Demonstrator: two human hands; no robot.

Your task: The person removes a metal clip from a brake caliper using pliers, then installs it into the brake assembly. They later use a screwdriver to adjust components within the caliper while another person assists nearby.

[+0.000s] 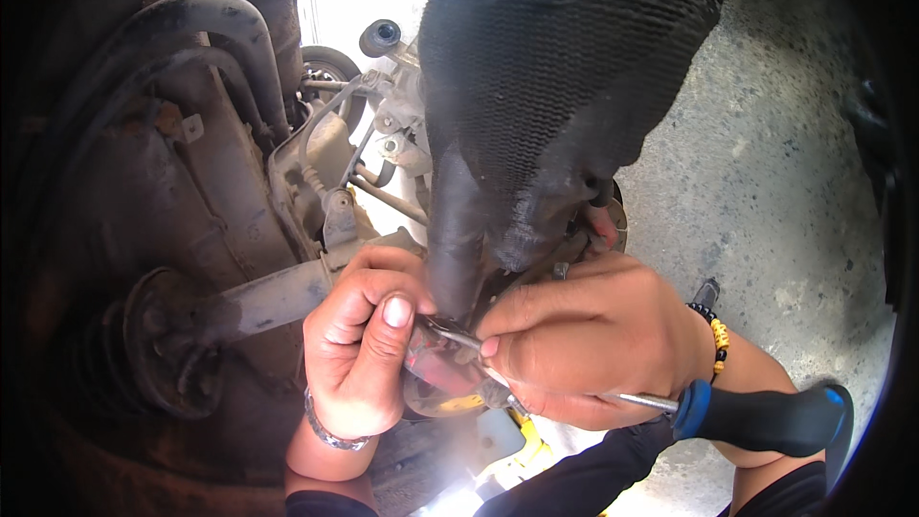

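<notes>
My left hand (364, 349) is closed, its thumb and forefinger pinching near the end of a small dark metal piece (448, 329). My right hand (598, 340) is closed too, its thumb by the other end of that piece. A screwdriver (766, 418) with a black and blue handle points back over my right wrist, its shaft running into my right hand's lower fingers. Just beyond my fingertips hangs a large black ribbed shape (565, 67), looking like a gloved hand close to the camera; it hides much of the work. Something reddish (445, 373) shows blurred below my fingers.
A vehicle's underside fills the left, with a drive shaft (273, 302), a dark rubber boot (100, 354) and curved hoses (206, 10). Suspension arms (392, 196) and a wheel (330, 67) lie beyond. Speckled concrete floor (766, 182) spreads at right. Yellow parts (522, 450) lie below.
</notes>
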